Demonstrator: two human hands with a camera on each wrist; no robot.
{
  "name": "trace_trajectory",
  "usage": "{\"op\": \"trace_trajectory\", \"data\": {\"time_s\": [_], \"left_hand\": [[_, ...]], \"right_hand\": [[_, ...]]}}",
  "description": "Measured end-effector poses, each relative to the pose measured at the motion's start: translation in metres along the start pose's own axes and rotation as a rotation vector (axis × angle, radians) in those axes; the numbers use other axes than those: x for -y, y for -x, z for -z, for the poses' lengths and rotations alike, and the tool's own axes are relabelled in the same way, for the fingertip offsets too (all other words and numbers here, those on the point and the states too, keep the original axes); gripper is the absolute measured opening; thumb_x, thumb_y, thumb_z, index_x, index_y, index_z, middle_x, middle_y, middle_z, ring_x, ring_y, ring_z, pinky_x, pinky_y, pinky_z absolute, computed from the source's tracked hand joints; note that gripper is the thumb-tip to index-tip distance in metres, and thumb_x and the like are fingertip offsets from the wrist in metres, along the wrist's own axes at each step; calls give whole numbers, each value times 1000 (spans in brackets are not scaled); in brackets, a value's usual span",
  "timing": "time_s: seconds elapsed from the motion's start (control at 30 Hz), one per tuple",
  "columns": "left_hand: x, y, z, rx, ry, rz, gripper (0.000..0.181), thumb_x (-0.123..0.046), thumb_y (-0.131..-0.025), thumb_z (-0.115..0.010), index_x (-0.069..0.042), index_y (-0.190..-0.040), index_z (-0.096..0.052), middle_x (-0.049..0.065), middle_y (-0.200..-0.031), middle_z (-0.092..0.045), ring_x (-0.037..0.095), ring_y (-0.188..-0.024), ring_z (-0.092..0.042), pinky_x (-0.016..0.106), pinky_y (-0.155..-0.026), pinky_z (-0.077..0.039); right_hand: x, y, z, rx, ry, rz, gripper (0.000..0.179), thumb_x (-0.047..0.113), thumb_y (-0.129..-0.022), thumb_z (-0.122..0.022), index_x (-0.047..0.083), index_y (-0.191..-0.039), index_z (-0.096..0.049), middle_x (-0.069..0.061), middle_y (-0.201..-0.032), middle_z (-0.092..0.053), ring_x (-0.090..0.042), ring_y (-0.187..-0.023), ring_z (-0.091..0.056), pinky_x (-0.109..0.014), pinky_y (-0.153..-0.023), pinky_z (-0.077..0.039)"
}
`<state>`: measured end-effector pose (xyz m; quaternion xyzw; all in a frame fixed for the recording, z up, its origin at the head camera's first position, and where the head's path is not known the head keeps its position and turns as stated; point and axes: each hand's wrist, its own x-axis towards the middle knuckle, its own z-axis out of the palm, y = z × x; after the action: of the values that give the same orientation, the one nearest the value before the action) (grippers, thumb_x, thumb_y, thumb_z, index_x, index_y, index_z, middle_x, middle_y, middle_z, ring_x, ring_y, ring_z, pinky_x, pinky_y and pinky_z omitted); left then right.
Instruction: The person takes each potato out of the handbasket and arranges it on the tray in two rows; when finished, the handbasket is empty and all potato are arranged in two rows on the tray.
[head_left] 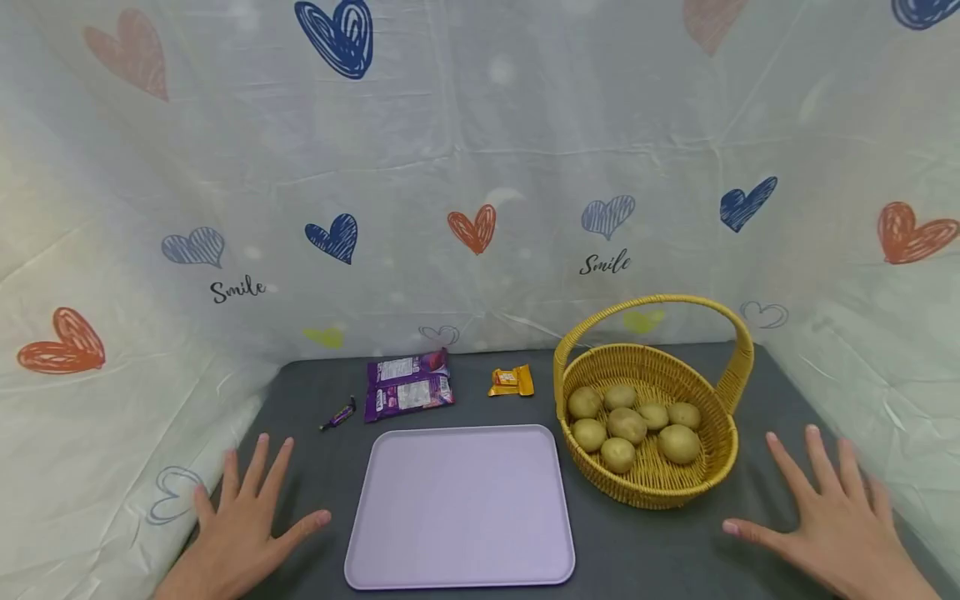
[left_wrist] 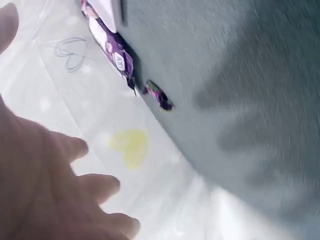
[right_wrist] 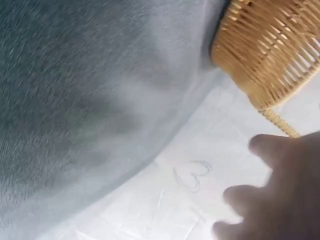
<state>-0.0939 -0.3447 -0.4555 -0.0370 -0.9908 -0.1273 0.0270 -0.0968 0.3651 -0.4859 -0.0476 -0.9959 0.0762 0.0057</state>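
Observation:
My left hand (head_left: 243,525) is spread with straight fingers over the table's left side, left of a lilac tray (head_left: 460,508), and holds nothing. On the right, my right hand (head_left: 836,521) is spread the same way, apart from the yellow wicker basket (head_left: 652,496). Several round, pale brown potatoes (head_left: 627,425) lie in the basket, its handle upright. Behind the tray are two purple snack packets (head_left: 408,396) side by side and a small orange-yellow packet (head_left: 512,381). A small dark purple wrapped candy (left_wrist: 159,95) lies nearest the left hand.
A dark grey cloth (head_left: 315,467) covers the table. White sheeting (head_left: 517,192) printed with hearts and the word Smile hangs behind it and along both sides. The basket stands close to the back edge, right of the tray.

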Motion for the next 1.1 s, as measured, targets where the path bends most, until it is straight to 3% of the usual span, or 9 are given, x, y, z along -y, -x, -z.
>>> {"op": "trace_trajectory", "data": {"time_s": [0.13, 0.2, 0.3, 0.47, 0.57, 0.7, 0.8, 0.93, 1.1], "left_hand": [[-7, -4, -2, 18, 149, -12, 109, -64, -99, -67, -24, -176, 0, 27, -180, -6, 64, -161, -6, 94, -110, -19], [-12, -9, -4, 14, 190, 0, 108, -64, -100, -67, -20, -176, -4, 30, -176, -21, 58, -156, -35, 83, -113, -36], [-21, -21, -11, 18, 235, 45, 106, -64, -99, -69, -10, -174, -16, 30, -160, -49, 41, -126, -69, 64, -100, -59], [-29, -46, -26, 106, 297, 155, 91, -58, -100, -70, 2, -162, -41, 18, -126, -76, 16, -88, -75, 42, -76, -64], [-34, -60, -32, 145, 346, 197, 76, -50, -101, -71, 3, -153, -54, 11, -111, -79, 13, -75, -74, 36, -67, -62], [-42, -74, -37, 180, 499, 220, 62, -32, -101, -74, 5, -148, -59, 8, -98, -78, 17, -69, -75, 36, -63, -66], [-46, -78, -43, 203, 565, 222, 58, -21, -99, -75, 3, -149, -59, 6, -89, -76, 19, -67, -74, 37, -60, -67], [-47, -77, -49, 217, 542, 231, 57, -16, -98, -74, -3, -151, -59, 5, -81, -70, 19, -61, -71, 35, -56, -65], [-48, -76, -50, 242, 561, 249, 61, -14, -96, -74, -6, -154, -57, 8, -81, -68, 20, -61, -69, 36, -55, -65]], "right_hand": [[11, -4, 14, -184, -105, 139, 132, 77, -78, -81, 5, -172, -22, -42, -171, -16, -66, -155, -15, -87, -111, -20], [20, -6, 25, -275, -176, 210, 122, 65, -77, -89, 3, -167, -35, -40, -163, -36, -63, -144, -34, -83, -107, -29], [35, -12, 45, -319, -240, 306, 108, 54, -77, -94, 5, -161, -47, -32, -155, -50, -56, -134, -46, -75, -101, -39], [60, -38, 72, -191, -247, 473, 94, 49, -83, -91, 12, -159, -51, -21, -158, -54, -50, -139, -52, -69, -99, -48], [78, -58, 83, -61, -251, 548, 90, 47, -87, -88, 12, -161, -49, -19, -161, -53, -50, -146, -50, -71, -107, -48], [99, -82, 88, 90, -256, 587, 85, 36, -89, -89, 11, -161, -50, -17, -162, -54, -47, -148, -51, -67, -113, -50], [111, -98, 82, 166, -240, 609, 79, 24, -88, -90, 9, -157, -55, -19, -158, -58, -46, -144, -55, -64, -112, -52], [123, -112, 70, 241, -223, 641, 68, 11, -86, -88, 6, -149, -63, -19, -151, -63, -46, -140, -59, -61, -111, -54], [131, -120, 60, 258, -210, 663, 59, 2, -82, -83, 5, -140, -71, -15, -143, -70, -43, -136, -63, -60, -112, -54]]}}
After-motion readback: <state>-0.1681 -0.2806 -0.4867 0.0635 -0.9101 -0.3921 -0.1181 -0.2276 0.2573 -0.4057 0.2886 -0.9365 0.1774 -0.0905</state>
